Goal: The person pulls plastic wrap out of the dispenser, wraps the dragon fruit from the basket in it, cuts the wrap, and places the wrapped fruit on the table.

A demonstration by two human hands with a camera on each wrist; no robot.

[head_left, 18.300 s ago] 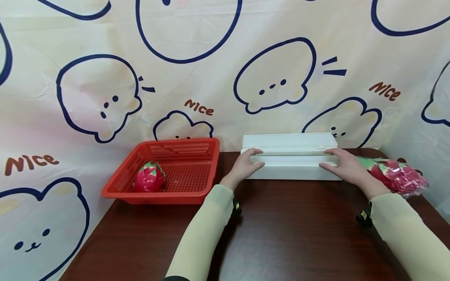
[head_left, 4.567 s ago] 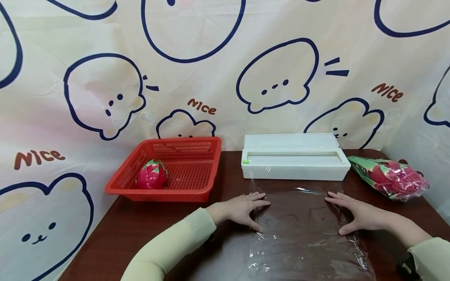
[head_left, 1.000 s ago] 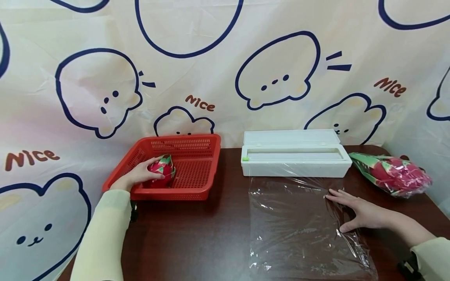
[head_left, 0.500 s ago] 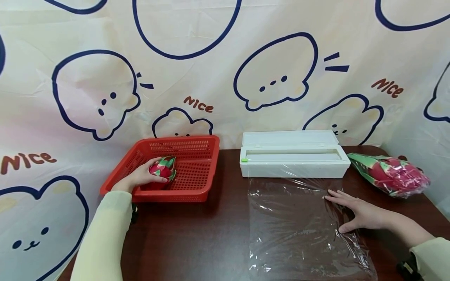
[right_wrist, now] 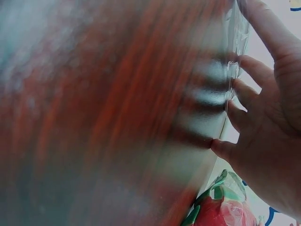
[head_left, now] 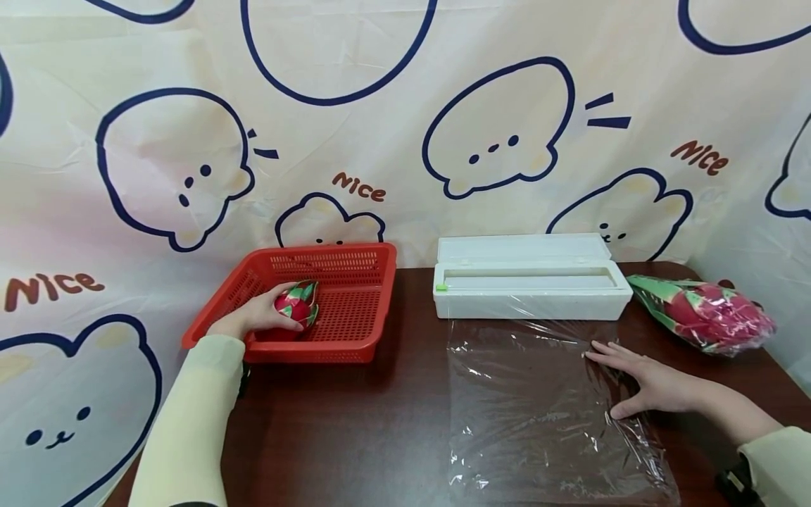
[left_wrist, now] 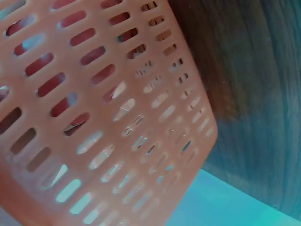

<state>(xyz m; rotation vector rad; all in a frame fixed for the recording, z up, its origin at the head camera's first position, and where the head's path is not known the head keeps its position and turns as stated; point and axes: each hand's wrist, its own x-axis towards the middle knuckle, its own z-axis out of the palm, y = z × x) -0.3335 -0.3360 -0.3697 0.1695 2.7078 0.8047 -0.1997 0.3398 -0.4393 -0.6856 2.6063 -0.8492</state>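
My left hand [head_left: 260, 315] reaches into the red basket [head_left: 342, 352] and grips a dragon fruit [head_left: 296, 305] there, its green-tipped end pointing up and right. In the left wrist view the slotted basket wall [left_wrist: 108, 117] covers most of the picture, so hand and fruit are mostly hidden. A sheet of transparent cling film [head_left: 526, 422] stretches over the table from the white dispenser box [head_left: 532, 308]. With fingers spread, my right hand [head_left: 659, 384] presses the film's right edge; in the right wrist view its fingertips [right_wrist: 221, 147] touch the tabletop edge of the sheet.
Behind the film the dispenser's lid [head_left: 522, 248] stands raised, with a small green piece [head_left: 441, 287] at its left. A film-wrapped dragon fruit [head_left: 712, 317] lies at the table's right. Brown tabletop [head_left: 342, 436] lies between basket and film. A printed cloth [head_left: 380, 127] hangs behind.
Film has been drawn out of the dispenser towards me. My left hand has left the film for the basket and taken hold of the dragon fruit, shifting it slightly right. The right hand stays put lately.
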